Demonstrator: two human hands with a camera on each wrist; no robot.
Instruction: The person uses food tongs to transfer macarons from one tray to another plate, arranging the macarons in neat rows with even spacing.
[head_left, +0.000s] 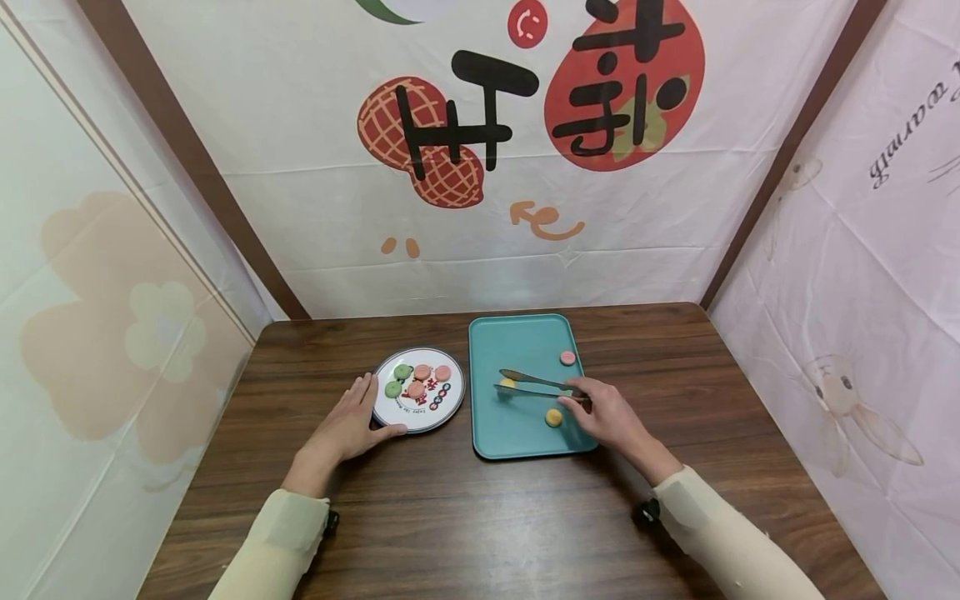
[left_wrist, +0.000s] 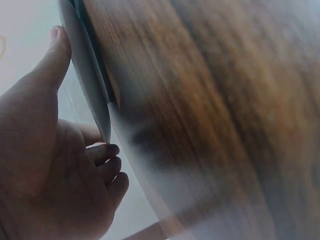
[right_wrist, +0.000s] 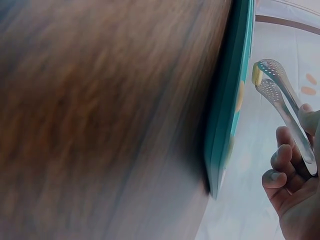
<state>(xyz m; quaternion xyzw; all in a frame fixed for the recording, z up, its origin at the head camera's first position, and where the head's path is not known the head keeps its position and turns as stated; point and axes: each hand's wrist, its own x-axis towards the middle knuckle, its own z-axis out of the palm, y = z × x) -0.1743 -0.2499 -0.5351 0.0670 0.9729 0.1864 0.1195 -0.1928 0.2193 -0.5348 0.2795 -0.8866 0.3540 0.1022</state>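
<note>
Perforated metal tongs (right_wrist: 296, 132) are gripped in R hand (head_left: 611, 414), thumb one side, fingers other; tong arms are held narrow, w/ a yellow cookie (right_wrist: 257, 74) caught btwn the tips, over the L half of the teal tray (head_left: 517, 437). On the tray, a 2nd yellow cookie (head_left: 553, 417) is seen nr the near edge, below the tongs, & a pink cookie (head_left: 567, 357) nr the far R corner.

White plate (head_left: 453, 408), dark-rimmed & printed, is set just L of the tray; its rim is touched by L hand (head_left: 348, 425), thumb at the near edge, fingers along the L side. 2 green cookies (head_left: 393, 389) & 3 pink cookies (head_left: 416, 389) are held on it.

Both are stood on a dark wood-grain table (head_left: 480, 517), backed by a printed white cloth (head_left: 315, 208).
</note>
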